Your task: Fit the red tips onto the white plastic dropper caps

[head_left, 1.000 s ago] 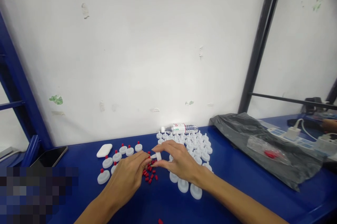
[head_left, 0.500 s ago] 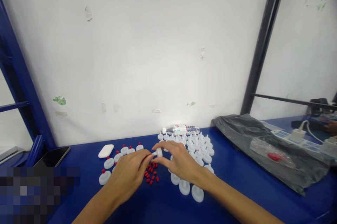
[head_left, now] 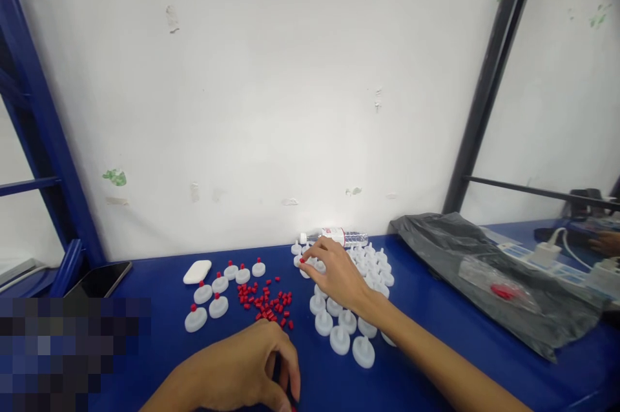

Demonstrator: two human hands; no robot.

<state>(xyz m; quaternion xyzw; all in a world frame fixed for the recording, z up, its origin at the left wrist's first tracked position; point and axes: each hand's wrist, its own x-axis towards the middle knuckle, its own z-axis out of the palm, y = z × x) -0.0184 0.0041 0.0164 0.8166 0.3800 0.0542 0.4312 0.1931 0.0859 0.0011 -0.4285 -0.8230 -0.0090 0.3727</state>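
My left hand (head_left: 252, 363) is low at the front edge of view. Its fingers are curled downward, and a bit of red shows by the thumb at the frame's bottom, mostly cut off. Over the back of a cluster of white spouted lids (head_left: 340, 339), my right hand (head_left: 334, 273) pinches a small red cap (head_left: 303, 261) at its fingertips. Whether a white lid is joined to that cap cannot be told. Loose red caps (head_left: 264, 302) lie scattered between the hands. Further left stand several white lids with red tips (head_left: 196, 319).
A clear plastic bottle (head_left: 356, 239) lies along the wall behind the lids. A white rounded case (head_left: 197, 272) and a dark phone (head_left: 99, 286) are at the left. On the right, a grey plastic bag (head_left: 436, 244) carries a clear packet (head_left: 498, 283) with red contents.
My hands were together around a white spouted lid and have parted. The left came down toward me; the right moved slightly back over the white lids. More loose red caps are visible.
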